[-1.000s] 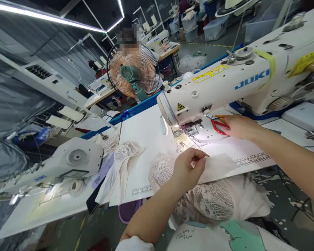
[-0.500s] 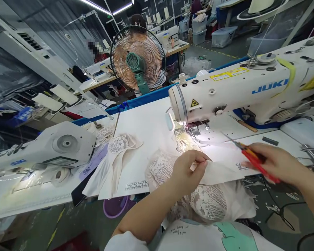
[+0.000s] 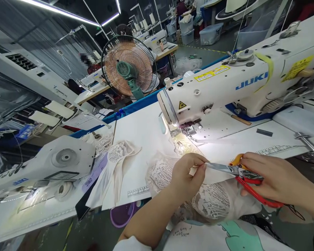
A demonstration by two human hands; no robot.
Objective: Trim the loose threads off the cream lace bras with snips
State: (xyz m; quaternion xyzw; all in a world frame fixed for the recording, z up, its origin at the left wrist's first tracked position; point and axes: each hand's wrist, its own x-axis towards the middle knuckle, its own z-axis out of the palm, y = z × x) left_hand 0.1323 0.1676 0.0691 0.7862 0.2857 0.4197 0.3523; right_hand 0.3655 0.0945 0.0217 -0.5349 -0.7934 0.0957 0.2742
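A pale lace bra [image 3: 211, 202] hangs over the table's front edge, with one lace cup under my left forearm. My left hand [image 3: 187, 173] pinches a bit of its pale fabric between thumb and fingertips. In my right hand [image 3: 267, 177] is a pair of scissors [image 3: 222, 168] with red and orange handles. The blades point left, and their tips reach my left fingertips; whether they touch the fabric I cannot make out. Just beyond my left hand is the lit needle area of a white sewing machine [image 3: 214, 90].
Another lace piece [image 3: 117, 153] lies on the white table [image 3: 138, 122] to the left. Beyond it stands a second sewing machine [image 3: 60, 157]. A wooden-handled tool [image 3: 240, 119] rests by the machine base. A large fan [image 3: 129, 69] stands behind the table; a purple bin [image 3: 122, 214] is below.
My right hand has brought the scissors left, their blades now at my left fingertips. The handles have spread apart. My left hand keeps its pinch, and the view has shifted slightly.
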